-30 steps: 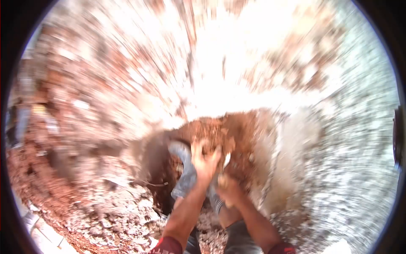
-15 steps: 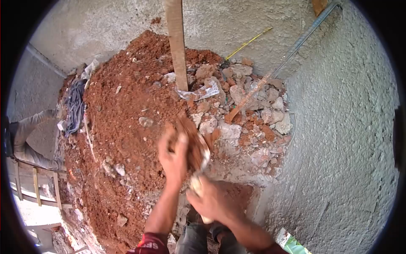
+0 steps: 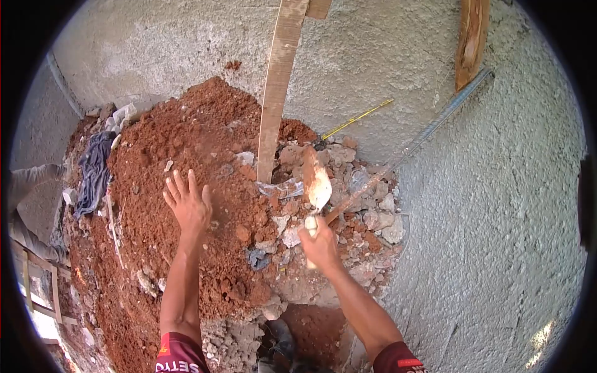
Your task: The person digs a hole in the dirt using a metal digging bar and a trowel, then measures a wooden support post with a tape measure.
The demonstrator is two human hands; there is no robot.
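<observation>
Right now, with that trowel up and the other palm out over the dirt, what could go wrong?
The trowel in the right hand is near the metal bar and could knock it. The loose rubble might shift if struck. The left hand is bare, so stones in the red soil could scrape it.

Soil point(image 3: 155, 205) left; rubble point(image 3: 378, 219) right (shoe point(image 3: 282, 339) before, seemingly).

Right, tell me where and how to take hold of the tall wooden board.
Take the board partway up, across its two long edges, probably best from the near side. It stands nearly upright with a flat face toward you, while plastic and rubble crowd its foot. The left hand is open and empty.
</observation>
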